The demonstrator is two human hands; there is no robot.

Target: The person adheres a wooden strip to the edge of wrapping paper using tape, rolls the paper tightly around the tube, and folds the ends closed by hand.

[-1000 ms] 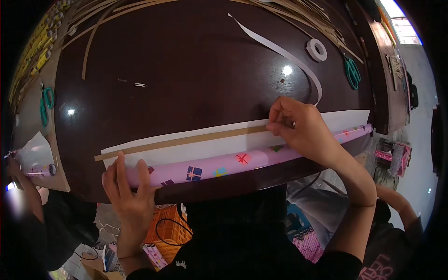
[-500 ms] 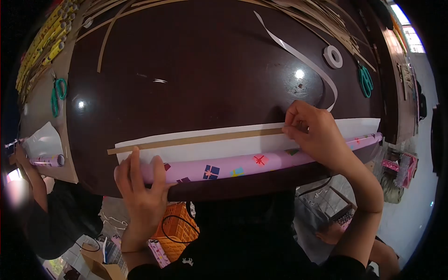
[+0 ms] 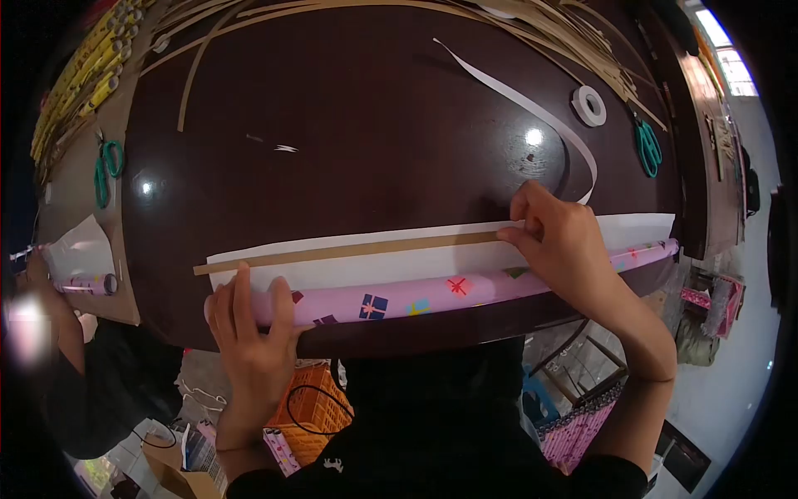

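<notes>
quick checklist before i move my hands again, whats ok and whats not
1. Left hand on the patterned pink roll: ok, fingers spread, one fingertip at the brown strip.
2. Right hand at the strip: ok, thumb against it; how firm the grip is: cannot tell.
3. Strip lying along the white sheet: ok.
4. Strip's left end flush with the sheet's edge: not ok, it sticks out past.
5. Green scissors at right clear of the sheet: ok.
</notes>
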